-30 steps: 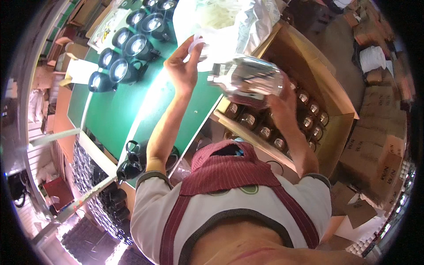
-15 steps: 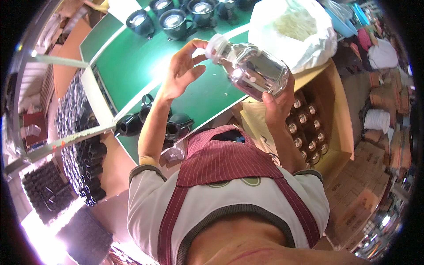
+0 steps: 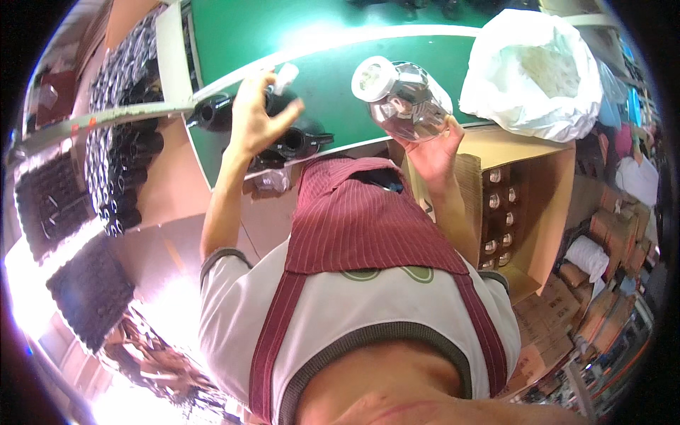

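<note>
Head view: the right hand (image 3: 433, 150) is closed part-way around the lower end of a clear glass flask (image 3: 416, 106), thumb along its side, with fingers partly hidden behind the glass. The flask is held tilted, its neck end to the upper left, in front of the green bench (image 3: 333, 78); a translucent white plastic collar (image 3: 375, 78) sits around that neck. The left hand (image 3: 261, 117) is well apart from the flask, thumb spread away from partly bent fingers. A small whitish piece (image 3: 286, 76) shows beside its fingertips; blur prevents telling whether it is gripped. Beneath and beside this hand, black jugs (image 3: 298, 142) lie along the near edge of the bench. To the right of the flask, an open white plastic bag (image 3: 489, 92) contains pale items, not individually distinguishable. Below the bag stands an open cardboard carton (image 3: 559, 205) with rows of shiny glass vessels (image 3: 494, 202) inside. Dark vessels (image 3: 113, 163) are stacked left of the bench.
</note>
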A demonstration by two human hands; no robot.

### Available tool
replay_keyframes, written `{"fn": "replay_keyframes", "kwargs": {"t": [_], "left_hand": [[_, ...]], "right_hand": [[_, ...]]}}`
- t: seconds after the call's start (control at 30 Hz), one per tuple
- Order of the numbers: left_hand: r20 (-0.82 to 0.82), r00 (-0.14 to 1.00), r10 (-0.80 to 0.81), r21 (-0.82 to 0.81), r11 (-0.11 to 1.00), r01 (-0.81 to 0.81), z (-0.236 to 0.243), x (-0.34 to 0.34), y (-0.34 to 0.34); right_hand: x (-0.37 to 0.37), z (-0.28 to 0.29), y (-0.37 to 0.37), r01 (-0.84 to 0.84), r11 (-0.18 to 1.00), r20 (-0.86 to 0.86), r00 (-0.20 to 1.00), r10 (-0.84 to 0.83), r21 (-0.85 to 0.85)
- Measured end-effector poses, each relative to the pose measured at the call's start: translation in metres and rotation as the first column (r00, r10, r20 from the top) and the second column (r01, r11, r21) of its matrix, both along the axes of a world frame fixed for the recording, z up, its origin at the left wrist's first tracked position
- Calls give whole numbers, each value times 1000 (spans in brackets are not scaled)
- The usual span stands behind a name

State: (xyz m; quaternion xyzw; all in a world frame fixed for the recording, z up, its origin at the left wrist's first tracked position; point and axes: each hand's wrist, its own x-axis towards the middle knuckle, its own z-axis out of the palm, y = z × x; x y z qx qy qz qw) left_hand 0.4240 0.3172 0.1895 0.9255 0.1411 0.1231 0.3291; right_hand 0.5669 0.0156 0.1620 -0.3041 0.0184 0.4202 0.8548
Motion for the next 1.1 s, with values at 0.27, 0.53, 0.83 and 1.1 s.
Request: {"fn": "replay_keyframes", "kwargs": {"t": [0.27,0.53,0.83,1.1], "left_hand": [[-178,984,-8,128,991,32,-107,-69,-44],[440,855,275,-425,902,-71,66,-68,8],[440,875,-203,-363,850,381,80,12,-55],[427,805,-412,-294,778,555,86,14,-19]], "right_hand": [[-11,-14,-16,-62,996,-96,994,56,-60],[-12,-27,-40,-31,994,-73,997,24,-103],[-37,-34,6,-45,999,195,980,44,1],[-37,-36,20,-305,948,46,952,302,88]]}}
